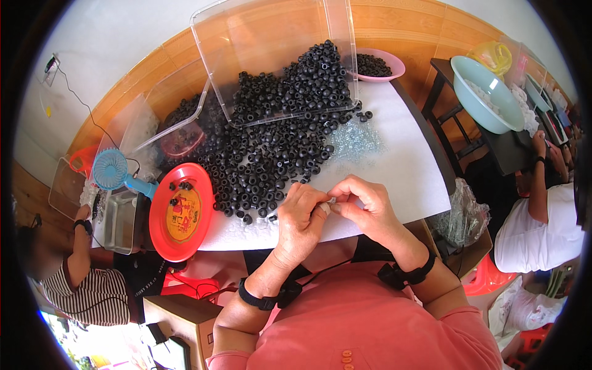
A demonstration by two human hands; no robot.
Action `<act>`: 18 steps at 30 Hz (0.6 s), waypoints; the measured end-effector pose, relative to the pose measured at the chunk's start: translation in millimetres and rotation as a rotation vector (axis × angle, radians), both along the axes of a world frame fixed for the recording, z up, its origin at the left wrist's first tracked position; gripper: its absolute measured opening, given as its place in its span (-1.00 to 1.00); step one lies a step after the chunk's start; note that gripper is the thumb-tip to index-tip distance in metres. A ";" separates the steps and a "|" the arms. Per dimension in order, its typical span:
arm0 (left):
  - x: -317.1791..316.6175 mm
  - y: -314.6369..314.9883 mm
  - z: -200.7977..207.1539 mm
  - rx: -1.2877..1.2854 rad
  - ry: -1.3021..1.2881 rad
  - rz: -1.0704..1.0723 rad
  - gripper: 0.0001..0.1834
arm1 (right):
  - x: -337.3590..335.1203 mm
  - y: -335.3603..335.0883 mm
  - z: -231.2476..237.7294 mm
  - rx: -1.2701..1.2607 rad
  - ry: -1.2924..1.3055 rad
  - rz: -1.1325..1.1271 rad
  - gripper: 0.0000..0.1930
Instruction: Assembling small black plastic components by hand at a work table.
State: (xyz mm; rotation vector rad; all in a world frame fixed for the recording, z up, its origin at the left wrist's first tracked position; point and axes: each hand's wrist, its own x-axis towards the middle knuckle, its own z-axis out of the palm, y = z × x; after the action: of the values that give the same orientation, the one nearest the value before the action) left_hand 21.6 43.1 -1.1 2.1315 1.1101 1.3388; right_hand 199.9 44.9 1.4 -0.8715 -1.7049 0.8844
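Black pieces lie beyond left hand and right hand, fingertips together.

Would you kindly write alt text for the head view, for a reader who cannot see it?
A person's left hand and right hand are close together above a white-covered table, before a large heap of small black pieces. Clear pieces lie beyond the hands; a red plate is at the left, and co-workers are at either side.
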 end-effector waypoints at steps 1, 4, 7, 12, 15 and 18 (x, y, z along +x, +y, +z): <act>0.0 -0.1 0.2 0.000 0.000 0.000 -0.80 | 0.1 0.2 -0.3 0.002 0.001 0.001 -0.82; -0.1 -0.5 0.2 -0.009 0.003 0.004 -0.81 | -0.1 0.1 -0.1 0.009 -0.001 -0.003 -0.82; 0.2 -0.6 0.1 -0.006 0.004 0.002 -0.81 | 0.4 0.3 -0.7 -0.001 -0.012 -0.001 -0.82; 1.2 -1.4 1.9 -0.018 -0.014 0.006 -0.81 | 0.3 0.3 -1.0 0.007 -0.012 -0.004 -0.82; 1.1 -1.3 2.8 -0.016 0.002 0.012 -0.82 | 0.3 0.2 -1.1 0.004 -0.010 -0.004 -0.83; 1.7 -1.8 2.5 -0.010 -0.021 0.009 -0.82 | 0.6 -0.4 -0.4 -0.003 -0.009 -0.006 -0.83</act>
State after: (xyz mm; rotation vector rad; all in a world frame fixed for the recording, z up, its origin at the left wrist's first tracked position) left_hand 23.3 41.3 1.5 2.1027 1.1171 1.3546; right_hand 200.5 44.5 1.0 -0.8838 -1.7084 0.8804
